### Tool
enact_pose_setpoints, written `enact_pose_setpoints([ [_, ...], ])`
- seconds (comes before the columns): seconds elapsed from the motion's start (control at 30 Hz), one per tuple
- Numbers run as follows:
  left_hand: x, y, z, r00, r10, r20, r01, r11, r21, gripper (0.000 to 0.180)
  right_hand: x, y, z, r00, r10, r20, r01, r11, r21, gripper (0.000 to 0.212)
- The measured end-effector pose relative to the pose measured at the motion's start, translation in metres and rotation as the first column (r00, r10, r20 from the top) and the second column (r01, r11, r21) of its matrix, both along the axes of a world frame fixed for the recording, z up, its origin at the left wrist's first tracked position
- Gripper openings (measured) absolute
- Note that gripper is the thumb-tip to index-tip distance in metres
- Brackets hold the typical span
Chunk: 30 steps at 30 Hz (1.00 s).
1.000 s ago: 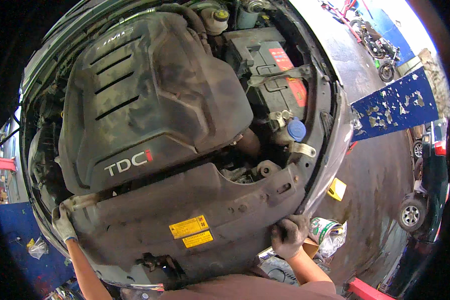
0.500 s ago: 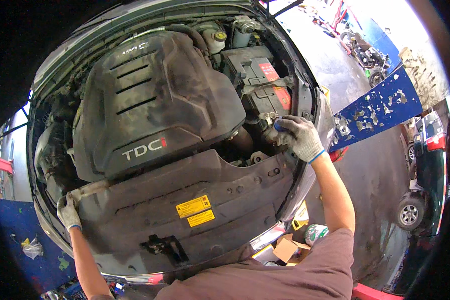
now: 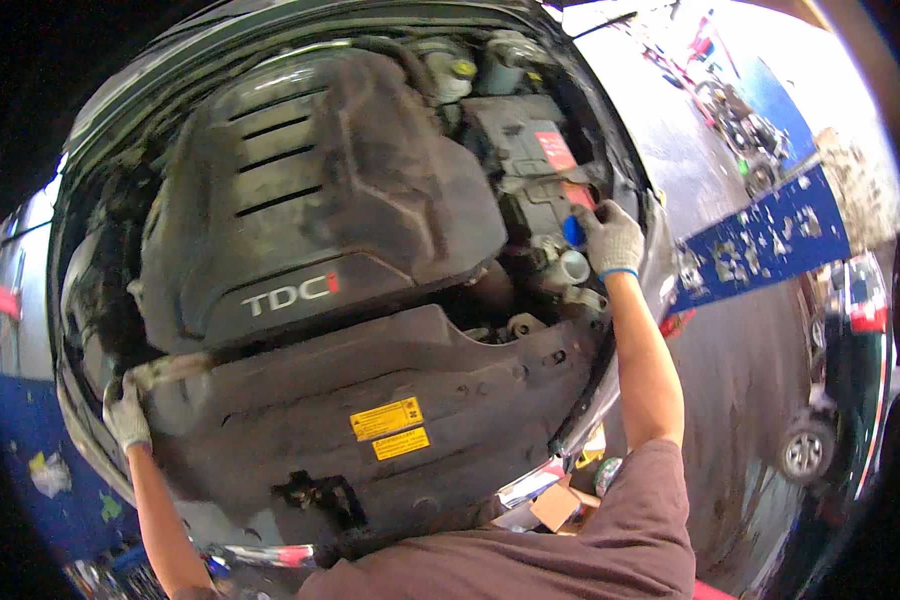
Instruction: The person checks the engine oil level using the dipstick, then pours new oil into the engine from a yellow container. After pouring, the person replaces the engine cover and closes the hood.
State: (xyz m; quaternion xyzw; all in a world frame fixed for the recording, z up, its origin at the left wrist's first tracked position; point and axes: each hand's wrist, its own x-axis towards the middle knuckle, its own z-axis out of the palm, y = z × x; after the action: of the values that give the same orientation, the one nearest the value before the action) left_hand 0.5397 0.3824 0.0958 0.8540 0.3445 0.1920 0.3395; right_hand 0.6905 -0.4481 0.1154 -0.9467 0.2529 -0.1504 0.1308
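Observation:
A blue filler cap (image 3: 573, 230) is held in my gloved right hand (image 3: 613, 240), above the right side of the engine bay. Just below the cap, the pale round mouth of a filler neck (image 3: 574, 265) stands uncovered. My left hand (image 3: 127, 413), in a knitted glove too, rests with its fingers forward on the left end of the black front panel (image 3: 290, 420). A large black engine cover (image 3: 310, 190) fills the middle of the bay. Beyond my right hand sits the battery (image 3: 520, 135), with red labels on it.
Past the car's right side is a peeling blue panel (image 3: 760, 240). Farther right stands a dark vehicle (image 3: 855, 370). An open cardboard box (image 3: 555, 507) lies low by my right arm. A yellow-capped reservoir (image 3: 454, 80) is at the back of the bay.
My right hand has lifted the blue cap up and away, and the filler neck's mouth now shows. My left hand stays at the panel's left end. The view has shifted slightly.

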Motion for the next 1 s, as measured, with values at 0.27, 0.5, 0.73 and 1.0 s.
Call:
enact_pose_setpoints([
  [0.27, -0.010, -0.040, 0.027, 0.989, 0.116, -0.096, -0.082, 0.951, 0.297, 0.057, 0.005, 0.001, -0.006, 0.966, 0.255, -0.045, -0.259, 0.956, -0.135, 0.045],
  [0.5, -0.013, -0.043, 0.037, 0.991, 0.107, -0.081, -0.074, 0.937, 0.340, 0.043, 0.007, 0.000, -0.012, 0.951, 0.306, -0.034, -0.307, 0.933, -0.187, 0.041],
  [0.73, -0.021, -0.037, 0.042, 0.992, 0.040, -0.118, -0.008, 0.965, 0.260, 0.046, -0.013, -0.041, -0.043, 0.944, 0.329, 0.010, -0.292, 0.852, -0.435, 0.048],
  [1.0, -0.028, -0.034, 0.032, 1.000, 0.000, -0.028, 0.008, 0.964, 0.264, 0.054, -0.170, 0.061, 0.017, 0.883, 0.467, -0.042, -0.466, 0.866, -0.182, 0.061],
])
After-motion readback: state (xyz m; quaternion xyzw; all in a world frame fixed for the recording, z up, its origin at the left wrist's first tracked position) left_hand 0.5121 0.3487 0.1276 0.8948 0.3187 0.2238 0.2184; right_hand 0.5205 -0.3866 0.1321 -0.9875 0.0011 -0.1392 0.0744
